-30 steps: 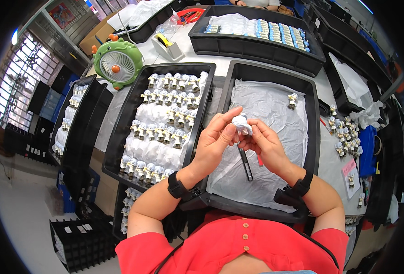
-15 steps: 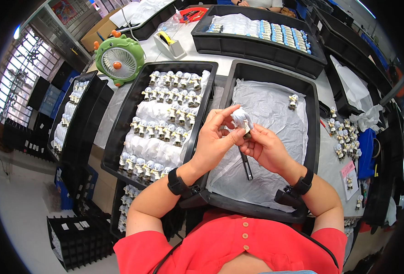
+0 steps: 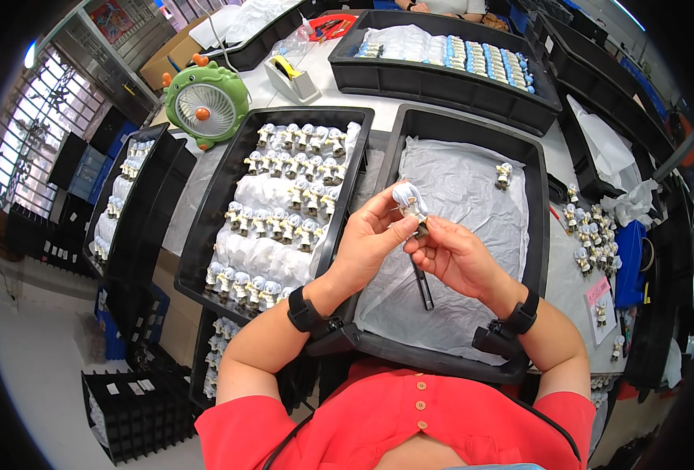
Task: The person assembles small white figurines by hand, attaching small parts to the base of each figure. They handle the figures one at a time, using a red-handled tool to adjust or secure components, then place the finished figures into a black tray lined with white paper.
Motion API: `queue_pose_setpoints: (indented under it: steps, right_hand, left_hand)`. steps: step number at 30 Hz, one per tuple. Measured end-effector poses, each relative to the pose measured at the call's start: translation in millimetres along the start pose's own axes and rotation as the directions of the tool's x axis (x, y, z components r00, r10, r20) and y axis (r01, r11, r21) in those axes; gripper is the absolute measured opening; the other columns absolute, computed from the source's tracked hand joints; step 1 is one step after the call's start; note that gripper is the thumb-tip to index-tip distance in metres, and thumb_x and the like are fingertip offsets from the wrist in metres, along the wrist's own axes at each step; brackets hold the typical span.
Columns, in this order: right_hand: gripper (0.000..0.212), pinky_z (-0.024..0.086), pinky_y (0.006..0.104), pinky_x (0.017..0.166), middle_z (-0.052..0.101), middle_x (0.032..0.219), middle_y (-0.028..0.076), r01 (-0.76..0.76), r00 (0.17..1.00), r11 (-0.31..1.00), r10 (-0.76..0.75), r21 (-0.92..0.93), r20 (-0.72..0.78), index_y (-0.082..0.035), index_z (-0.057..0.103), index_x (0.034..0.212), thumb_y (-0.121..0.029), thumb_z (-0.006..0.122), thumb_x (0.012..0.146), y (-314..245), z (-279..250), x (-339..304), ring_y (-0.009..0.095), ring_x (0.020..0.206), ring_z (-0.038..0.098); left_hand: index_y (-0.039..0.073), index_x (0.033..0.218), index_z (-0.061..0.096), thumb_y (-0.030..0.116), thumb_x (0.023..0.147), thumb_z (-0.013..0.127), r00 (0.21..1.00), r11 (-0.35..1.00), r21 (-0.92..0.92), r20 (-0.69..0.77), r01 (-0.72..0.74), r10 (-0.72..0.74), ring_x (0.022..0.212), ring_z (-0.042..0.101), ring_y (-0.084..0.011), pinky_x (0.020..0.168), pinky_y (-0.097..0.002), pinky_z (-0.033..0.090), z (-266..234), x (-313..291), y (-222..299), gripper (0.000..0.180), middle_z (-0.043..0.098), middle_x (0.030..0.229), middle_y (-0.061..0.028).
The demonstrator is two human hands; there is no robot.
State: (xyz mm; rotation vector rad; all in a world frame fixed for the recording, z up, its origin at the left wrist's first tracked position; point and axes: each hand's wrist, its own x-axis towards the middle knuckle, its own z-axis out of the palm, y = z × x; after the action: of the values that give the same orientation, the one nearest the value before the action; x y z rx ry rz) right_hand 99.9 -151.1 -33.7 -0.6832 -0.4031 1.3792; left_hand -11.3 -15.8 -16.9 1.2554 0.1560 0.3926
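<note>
Between my hands, over the right-hand black tray [image 3: 541, 235], is a small figurine [image 3: 411, 202] with pale blue-white hair and a dark base. My left hand [image 3: 369, 239] pinches it from the left with thumb and fingers. My right hand [image 3: 453, 247] grips its lower part from the right. Under my hands a slim black pen-like tool [image 3: 424, 288] lies on the tray's white paper lining [image 3: 472, 196]. One similar figurine [image 3: 503, 175] stands in that tray's far right corner.
At left, a black tray [image 3: 198, 243] holds rows of figurines on white padding. A green fan [image 3: 206, 102] and a tape dispenser [image 3: 292, 78] stand behind it. More figurines [image 3: 591, 235] cluster on the table at right. Another filled tray [image 3: 441, 88] lies at the back, near another person's hands [image 3: 419, 7].
The figurine has been turned in my fingers, and its head now shows more above them. My left fingers have shifted lower around it. The trays stay where they were.
</note>
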Motion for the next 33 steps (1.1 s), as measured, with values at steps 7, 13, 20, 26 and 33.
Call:
queue_pose_setpoints:
  steps: [7,13,20,26,33]
  right_hand:
    - [0.026,0.047,0.0212,0.070,0.062,0.092,0.006,0.002,1.000,0.959,-0.011,-0.283,-0.029,-0.008,0.051,0.108,-0.030,0.043,0.097,2.7,-0.4,0.0,0.009,0.078,0.059]
    - [0.027,0.047,0.0210,0.070,0.062,0.091,0.005,-0.007,0.998,0.890,-0.020,-0.456,-0.053,-0.008,0.051,0.106,-0.032,0.047,0.095,2.9,-4.6,3.8,0.007,0.077,0.057]
    - [0.032,0.045,0.0190,0.069,0.061,0.090,0.003,-0.042,0.995,0.812,-0.020,-0.582,-0.100,-0.007,0.054,0.114,-0.032,0.050,0.094,2.6,-13.2,9.6,0.007,0.077,0.056]
    - [0.033,0.044,0.0195,0.068,0.062,0.090,0.004,0.006,0.992,0.737,-0.091,-0.676,-0.091,-0.006,0.055,0.113,-0.032,0.052,0.093,-0.6,-13.7,6.1,0.006,0.077,0.056]
    - [0.033,0.043,0.0196,0.068,0.063,0.090,0.004,0.010,0.990,0.686,-0.107,-0.728,-0.088,-0.006,0.055,0.112,-0.033,0.053,0.092,-2.0,-13.2,8.3,0.006,0.077,0.055]
  left_hand:
    - [0.001,0.128,0.044,0.011,0.087,0.061,0.999,0.997,-0.054,-0.007,0.047,-0.048,0.105,0.053,-0.0140,0.092,-0.0287,0.042,-4.5,3.1,-5.2,0.046,0.055,0.117,-0.0097]
    - [0.000,0.126,0.046,0.010,0.086,0.061,0.999,0.997,-0.071,-0.029,0.025,-0.027,0.099,0.055,-0.0116,0.088,-0.0263,0.044,-4.1,2.9,-8.4,0.044,0.058,0.109,-0.0068]
    - [0.001,0.123,0.051,0.009,0.084,0.063,0.984,0.992,0.064,-0.130,-0.112,0.119,0.087,0.056,-0.0079,0.077,-0.0229,0.046,-17.1,7.5,17.1,0.042,0.059,0.102,-0.0025]
    - [0.000,0.113,0.049,0.007,0.080,0.067,0.945,0.901,0.411,-0.214,-0.141,0.246,0.085,0.061,-0.0118,0.072,-0.0235,0.048,-118.7,33.5,82.4,0.038,0.062,0.098,-0.0068]
    - [0.000,0.100,0.062,0.019,0.064,0.079,0.823,0.463,0.802,-0.519,0.376,0.232,0.085,0.064,-0.0213,0.074,-0.0312,0.050,-250.0,42.1,19.9,0.044,0.066,0.094,-0.0133]
